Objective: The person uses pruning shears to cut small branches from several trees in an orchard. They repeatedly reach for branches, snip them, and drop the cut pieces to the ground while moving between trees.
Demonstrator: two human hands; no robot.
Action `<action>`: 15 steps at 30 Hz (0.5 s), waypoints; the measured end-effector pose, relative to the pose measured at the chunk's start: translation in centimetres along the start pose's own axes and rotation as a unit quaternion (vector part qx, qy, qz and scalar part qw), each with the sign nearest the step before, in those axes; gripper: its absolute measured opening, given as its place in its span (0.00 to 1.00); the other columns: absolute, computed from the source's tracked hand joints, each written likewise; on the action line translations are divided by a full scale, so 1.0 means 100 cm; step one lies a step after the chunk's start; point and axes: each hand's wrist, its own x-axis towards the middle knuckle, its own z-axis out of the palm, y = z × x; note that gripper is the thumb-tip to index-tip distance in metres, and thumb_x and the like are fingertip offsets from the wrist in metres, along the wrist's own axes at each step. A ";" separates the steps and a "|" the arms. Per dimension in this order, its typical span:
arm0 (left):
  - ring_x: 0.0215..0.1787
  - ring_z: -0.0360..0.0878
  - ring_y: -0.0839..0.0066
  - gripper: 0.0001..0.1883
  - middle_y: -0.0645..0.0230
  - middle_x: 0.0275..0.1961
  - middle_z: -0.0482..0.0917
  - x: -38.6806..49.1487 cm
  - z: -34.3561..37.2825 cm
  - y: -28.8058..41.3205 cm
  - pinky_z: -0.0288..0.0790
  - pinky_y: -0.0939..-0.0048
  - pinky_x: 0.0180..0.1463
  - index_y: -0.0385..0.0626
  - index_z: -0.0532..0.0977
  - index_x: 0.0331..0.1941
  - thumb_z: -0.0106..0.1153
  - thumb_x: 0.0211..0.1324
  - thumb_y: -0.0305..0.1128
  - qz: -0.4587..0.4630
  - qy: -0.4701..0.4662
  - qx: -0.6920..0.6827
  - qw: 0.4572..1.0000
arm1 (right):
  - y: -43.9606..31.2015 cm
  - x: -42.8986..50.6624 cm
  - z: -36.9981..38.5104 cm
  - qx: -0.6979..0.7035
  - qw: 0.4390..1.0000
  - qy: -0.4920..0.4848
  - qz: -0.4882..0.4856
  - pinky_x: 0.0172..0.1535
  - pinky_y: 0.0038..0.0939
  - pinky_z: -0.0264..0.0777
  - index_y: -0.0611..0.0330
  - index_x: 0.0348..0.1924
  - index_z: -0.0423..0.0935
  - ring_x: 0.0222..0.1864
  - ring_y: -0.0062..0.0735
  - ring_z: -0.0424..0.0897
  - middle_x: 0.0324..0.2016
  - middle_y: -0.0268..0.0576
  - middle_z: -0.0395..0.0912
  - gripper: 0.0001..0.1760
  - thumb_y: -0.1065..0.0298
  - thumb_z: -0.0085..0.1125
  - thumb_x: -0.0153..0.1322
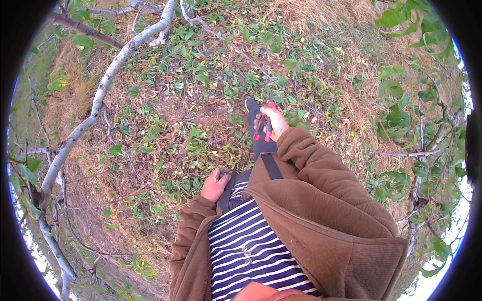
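My right hand [276,120] is closed around a pair of pruning shears [268,122] with red and dark handles, their head pointing away from me above the right thigh. The handle ends stick out below the fingers. My left hand [216,183] is low at my left side, beside a dark strap [226,195] at the waist. Its fingers are curled, and whether they grip the strap cannot be told. I wear an unzipped brown jacket [324,210] over a striped shirt [252,244]. One dark shoe [250,104] shows on the ground.
A thick pale tree branch [107,77] curves along the left, with thinner twigs around it. Leafy branches [423,154] stand at the right. A thin bare branch [244,54] crosses ahead. Fallen green leaves and dry grass [301,13] cover the ground.
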 end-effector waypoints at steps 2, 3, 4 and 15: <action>0.37 0.74 0.82 0.14 0.69 0.36 0.79 0.002 -0.001 0.000 0.70 0.77 0.42 0.38 0.73 0.50 0.53 0.63 0.31 -0.003 -0.002 0.001 1.000 | -0.001 0.002 0.000 0.094 0.996 0.009 -0.007 0.42 0.49 0.78 0.57 0.39 0.70 0.34 0.45 0.81 0.30 0.45 0.78 0.12 0.60 0.58 0.69; 0.37 0.74 0.82 0.14 0.69 0.36 0.79 0.003 -0.001 0.000 0.70 0.77 0.43 0.38 0.72 0.50 0.53 0.63 0.30 -0.005 -0.003 0.000 1.000 | -0.003 0.005 0.000 0.098 0.995 0.004 -0.005 0.43 0.50 0.77 0.57 0.39 0.70 0.34 0.46 0.81 0.30 0.45 0.78 0.12 0.60 0.58 0.70; 0.37 0.75 0.82 0.14 0.69 0.37 0.79 0.003 -0.002 0.001 0.70 0.77 0.43 0.38 0.72 0.50 0.53 0.63 0.30 -0.008 -0.004 -0.002 1.000 | -0.004 0.008 0.000 0.101 0.995 -0.001 -0.003 0.44 0.50 0.77 0.57 0.38 0.70 0.35 0.46 0.80 0.30 0.46 0.78 0.12 0.59 0.58 0.70; 0.34 0.73 0.84 0.12 0.71 0.35 0.78 -0.001 -0.008 0.007 0.68 0.80 0.38 0.39 0.72 0.48 0.52 0.63 0.30 -0.001 0.005 -0.029 1.000 | -0.031 0.086 0.026 0.095 0.994 0.043 -0.013 0.40 0.52 0.75 0.53 0.36 0.67 0.30 0.47 0.77 0.28 0.48 0.73 0.14 0.57 0.59 0.68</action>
